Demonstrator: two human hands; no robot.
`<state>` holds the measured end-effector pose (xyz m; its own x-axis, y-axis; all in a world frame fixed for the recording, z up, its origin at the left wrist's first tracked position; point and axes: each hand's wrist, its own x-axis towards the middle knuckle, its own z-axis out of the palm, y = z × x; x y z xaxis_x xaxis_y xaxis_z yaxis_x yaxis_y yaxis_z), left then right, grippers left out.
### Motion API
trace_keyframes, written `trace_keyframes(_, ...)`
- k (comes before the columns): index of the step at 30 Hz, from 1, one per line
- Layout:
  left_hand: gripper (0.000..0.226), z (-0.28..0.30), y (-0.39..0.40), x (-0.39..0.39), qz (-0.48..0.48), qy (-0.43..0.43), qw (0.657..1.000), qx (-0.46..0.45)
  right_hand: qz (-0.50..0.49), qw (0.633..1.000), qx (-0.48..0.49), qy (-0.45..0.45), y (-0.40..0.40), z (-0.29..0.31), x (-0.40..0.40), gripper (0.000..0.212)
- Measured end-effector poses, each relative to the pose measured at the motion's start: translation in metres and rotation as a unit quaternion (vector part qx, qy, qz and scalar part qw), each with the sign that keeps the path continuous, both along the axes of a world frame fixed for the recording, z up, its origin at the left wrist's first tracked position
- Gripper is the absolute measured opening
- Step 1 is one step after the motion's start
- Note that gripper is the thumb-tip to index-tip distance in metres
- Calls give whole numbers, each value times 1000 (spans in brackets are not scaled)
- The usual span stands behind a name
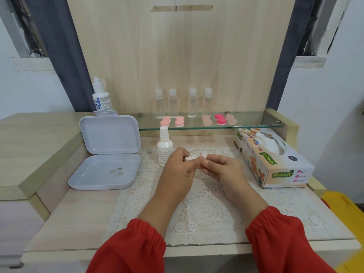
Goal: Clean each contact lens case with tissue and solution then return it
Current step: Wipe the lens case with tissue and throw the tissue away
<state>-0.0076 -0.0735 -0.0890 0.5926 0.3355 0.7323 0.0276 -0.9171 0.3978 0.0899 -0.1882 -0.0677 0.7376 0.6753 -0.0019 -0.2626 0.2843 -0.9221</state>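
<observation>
Head view: both forearms reach over the mat (pixel 206 203), left hand (pixel 178 170) and right hand (pixel 222 170) together pinching a tissue (pixel 194 157).

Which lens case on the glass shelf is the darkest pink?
The hot-pink case, second from the right; the other four are pale pink or peach.

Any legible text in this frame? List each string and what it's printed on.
"Mysoft": front end of the cardboard tissue box, and again on its top face.
"Soft Facial Tissue": same end, right of the brand.
"EYE": blue-and-white label of the large white solution bottle; the letters above are cut off.
Small white plastic bottle: print too small to read.
</observation>
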Motion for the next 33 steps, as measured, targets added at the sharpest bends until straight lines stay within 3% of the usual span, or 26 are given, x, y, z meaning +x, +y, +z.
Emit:
trace_keyframes(3, 37, 5, -2, -2, 5, -2, 1000, -27, 11, 1000, 5, 25, 0, 0, 1, 19)
trace_keyframes(7, 16, 5, -2, -4, 3, -42, 998, 37, 5, 997, 18, 69, 0, 2, 1, 10)
trace_keyframes(11, 17, 6, 0, -6, -11, -70, 997, -9, 1, 995, 34, 98, 0, 6, 0, 12)
trace_keyframes(25, 19, 14, -4, -6, -25, -112, 975, -190, 19, 997, 42, 68, -1, 7, 0, 18)
trace_keyframes(33, 25, 18, 1, -6, -39, -51, 947, -315, 53, 998, 19, 17, -1, 5, -1, 21)
